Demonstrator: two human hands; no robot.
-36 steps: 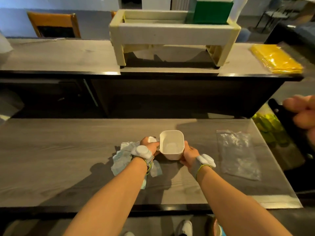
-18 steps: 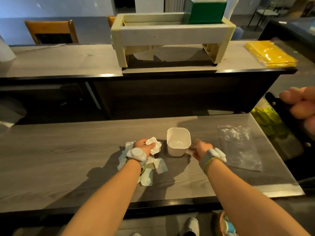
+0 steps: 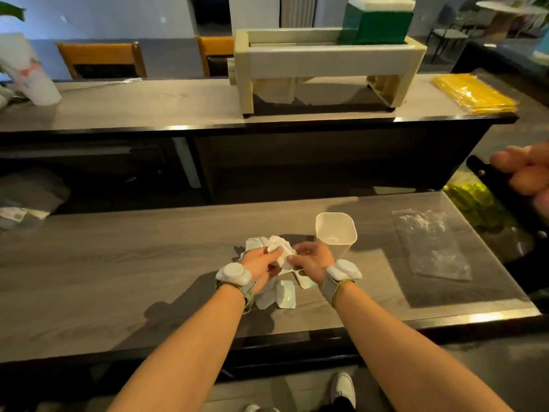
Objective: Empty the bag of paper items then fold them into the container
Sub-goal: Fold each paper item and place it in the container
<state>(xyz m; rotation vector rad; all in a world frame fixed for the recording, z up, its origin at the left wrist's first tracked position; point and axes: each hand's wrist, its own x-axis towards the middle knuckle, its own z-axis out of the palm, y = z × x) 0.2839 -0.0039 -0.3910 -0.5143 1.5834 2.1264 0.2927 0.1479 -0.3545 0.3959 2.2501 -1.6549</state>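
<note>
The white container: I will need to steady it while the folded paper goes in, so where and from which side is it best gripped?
Probably by its side wall just below the rim, coming from the right. The white container stands upright with its mouth open, so the top should stay free, and the paper pile and both hands, left hand and right hand, crowd its left.

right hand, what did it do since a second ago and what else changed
The right hand let go of the white container and moved left to pinch the crumpled paper that the left hand holds. The container, the clear bag and the paper pile stayed put.
</note>
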